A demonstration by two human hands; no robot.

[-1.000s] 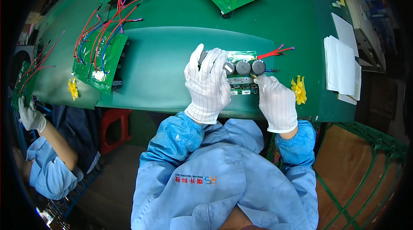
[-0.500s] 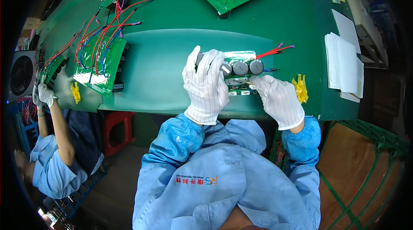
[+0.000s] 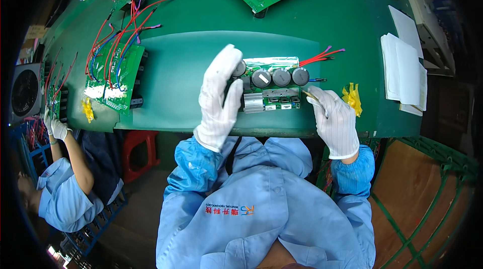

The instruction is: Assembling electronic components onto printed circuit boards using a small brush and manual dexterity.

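So the main circuit board [image 3: 271,89] is lying on the shiny green sheet [image 3: 188,52] on the table, right between the two gloved hands, and I'll place everything off that board. Left hand [image 3: 219,100] is at its left end, fingers together and thumb spread away from them, covering that corner, so I honestly can't tell if it's touching. Right hand [image 3: 334,120] is just off the board's near right corner, fingertips pinched on a thin tool [image 3: 311,96] with its tip pointing at that corner. On the board itself there's a row of fat round dark capacitors [image 3: 281,77], plus a silver finned heat sink [image 3: 254,103] at its near left. Red wires [image 3: 316,59] stick out from its right side. Further right of the board sits a crumpled yellow clump [image 3: 352,99], then some white papers [image 3: 402,72]. Well to the board's left is a second board [image 3: 123,70] with red and blue wires, and way past that, a co-worker's gloved hands [image 3: 59,129].
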